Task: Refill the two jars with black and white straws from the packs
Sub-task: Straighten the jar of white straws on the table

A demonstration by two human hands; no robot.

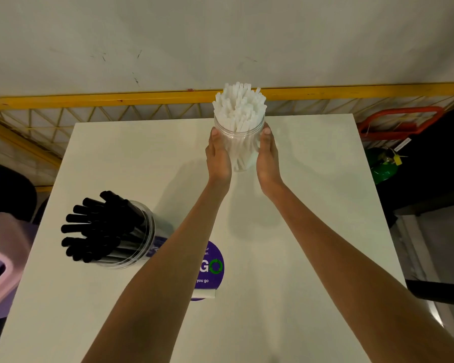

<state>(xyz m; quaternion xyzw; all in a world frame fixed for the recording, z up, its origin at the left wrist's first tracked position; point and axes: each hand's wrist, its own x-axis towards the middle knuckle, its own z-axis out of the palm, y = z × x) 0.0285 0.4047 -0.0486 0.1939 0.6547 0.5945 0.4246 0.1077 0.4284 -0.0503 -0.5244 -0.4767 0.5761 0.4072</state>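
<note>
- Holding the clear jar (240,142) from both sides, the left grip (219,157) and the right grip (267,158) clasp it between them.
- Each thumb points up along the side of the jar, close under the rim. The other fingers go round the back, where I cannot see them well.
- Both arms are bare and reach out from the bottom of the view.
- The clear jar is upright at the far part of the white worktop (312,231), near the back edge. I cannot tell if its bottom touches the worktop.
- White straws (238,106) fill this jar. They poke out high above the rim in a thick bunch.
- A second jar (142,231) sits on the near left part of the worktop, well apart from the first one.
- Black straws (97,229) fill it, and their ends lean out to the left.
- A round purple sign (211,268) with white letters and a green ring of arrows lies just right of the second jar. The left arm hides part of it.
- A pink bin (0,271) sits off the left edge of the worktop.
- A yellow rail (89,99) runs behind the worktop, with wire mesh under it.
- A red frame (401,121) and a green thing (383,169) sit in the dark on the right side.
</note>
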